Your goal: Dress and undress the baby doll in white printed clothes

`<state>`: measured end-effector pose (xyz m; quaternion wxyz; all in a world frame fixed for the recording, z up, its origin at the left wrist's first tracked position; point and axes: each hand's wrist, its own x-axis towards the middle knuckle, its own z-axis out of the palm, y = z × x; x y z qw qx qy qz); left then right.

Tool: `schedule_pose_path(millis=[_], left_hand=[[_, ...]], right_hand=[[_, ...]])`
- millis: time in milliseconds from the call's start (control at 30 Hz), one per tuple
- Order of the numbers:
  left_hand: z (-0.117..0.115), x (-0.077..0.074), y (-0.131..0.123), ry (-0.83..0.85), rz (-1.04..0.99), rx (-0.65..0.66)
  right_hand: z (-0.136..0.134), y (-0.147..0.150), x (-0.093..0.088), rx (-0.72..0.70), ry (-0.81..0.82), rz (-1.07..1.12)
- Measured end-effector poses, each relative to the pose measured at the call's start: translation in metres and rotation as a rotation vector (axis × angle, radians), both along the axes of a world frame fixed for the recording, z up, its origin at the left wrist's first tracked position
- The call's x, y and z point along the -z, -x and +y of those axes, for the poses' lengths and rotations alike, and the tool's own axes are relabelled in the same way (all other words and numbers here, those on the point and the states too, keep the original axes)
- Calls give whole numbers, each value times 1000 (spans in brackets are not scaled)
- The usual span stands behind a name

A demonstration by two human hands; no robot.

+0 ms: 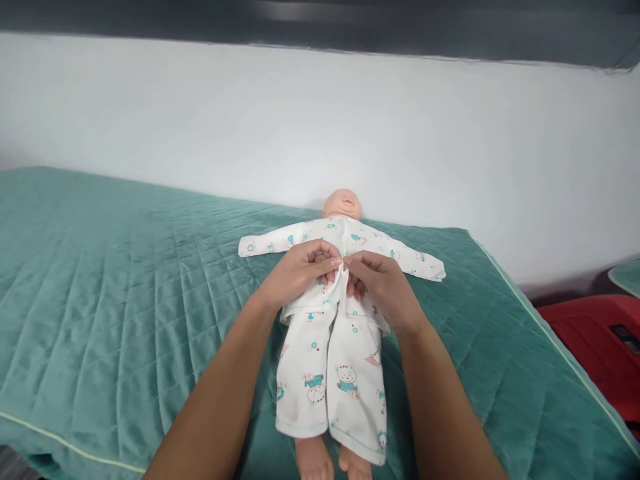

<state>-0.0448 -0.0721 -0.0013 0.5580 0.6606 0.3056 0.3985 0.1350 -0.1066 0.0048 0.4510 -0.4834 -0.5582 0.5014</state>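
Note:
A baby doll (342,202) lies on its back on a teal quilted bed (125,267), head toward the wall. It wears a white printed shirt (380,245) and matching white trousers (333,380); its bare feet show at the bottom edge. My left hand (300,270) pinches the shirt's front edge at the doll's chest. My right hand (381,283) pinches the opposite front edge, fingertips meeting the left hand's at the middle closure. Both sleeves lie spread out to the sides.
A white wall (320,120) runs behind the bed. The bed's right edge slopes down toward a red object (590,340) on the floor. A teal corner of another surface (627,275) shows at the far right.

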Motion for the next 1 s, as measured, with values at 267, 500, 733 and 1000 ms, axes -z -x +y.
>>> schedule_pose_path(millis=[267,500,733,1000], left_hand=[[0,0,0,31,10,-7],[1,1,1,54,-7,-10],[0,2,-2,45,13,-75],[1,0,2,15,74,-35]], right_hand=[[-1,5,8,134,-56,-10],[-2,8,10,161,-72,-61],[-2,7,6,114,-33,120],[-2,8,5,139,-6,171]])
